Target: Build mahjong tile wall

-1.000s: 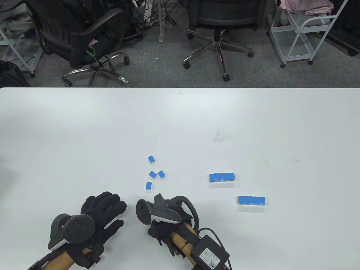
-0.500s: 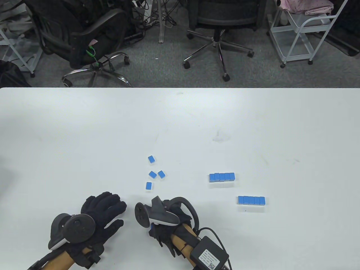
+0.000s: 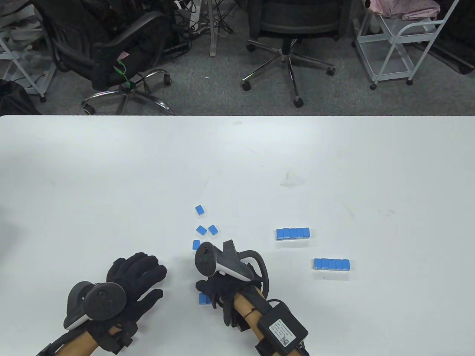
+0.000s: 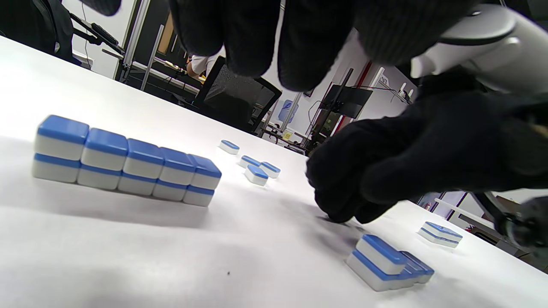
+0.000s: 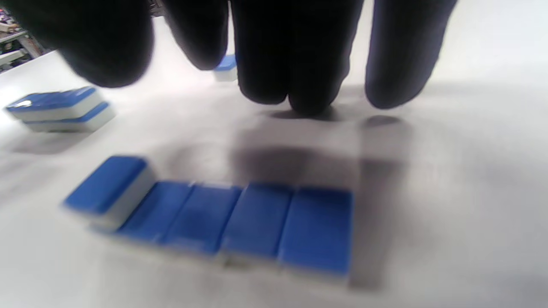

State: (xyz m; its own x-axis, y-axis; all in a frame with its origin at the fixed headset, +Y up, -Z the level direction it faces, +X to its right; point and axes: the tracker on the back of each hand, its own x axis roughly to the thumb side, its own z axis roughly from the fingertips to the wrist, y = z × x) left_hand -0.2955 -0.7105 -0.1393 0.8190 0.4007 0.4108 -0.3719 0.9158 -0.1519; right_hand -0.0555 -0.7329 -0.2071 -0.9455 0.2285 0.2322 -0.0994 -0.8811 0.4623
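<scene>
My right hand (image 3: 209, 291) hangs over a short row of blue-backed tiles (image 3: 203, 298) near the table's front edge and holds nothing. In the right wrist view its fingers (image 5: 295, 77) hang behind that row (image 5: 239, 218), which has one tile (image 5: 107, 184) stacked on its left end. My left hand (image 3: 137, 272) lies spread and empty at the front left. In the left wrist view a two-layer row of five tiles (image 4: 128, 167) lies below its fingers (image 4: 278, 55). Several loose tiles (image 3: 201, 230) lie beyond my right hand. Two finished rows (image 3: 292, 233) (image 3: 331, 264) lie to the right.
The white table (image 3: 237, 159) stretches far beyond the tiles. Office chairs (image 3: 289, 22) and a white cart (image 3: 400, 44) stand on the floor past its far edge. A cable box (image 3: 282, 328) is strapped to my right forearm.
My right hand has moved away from me and slightly right, uncovering the end of the tile row beneath it. My left hand has not moved.
</scene>
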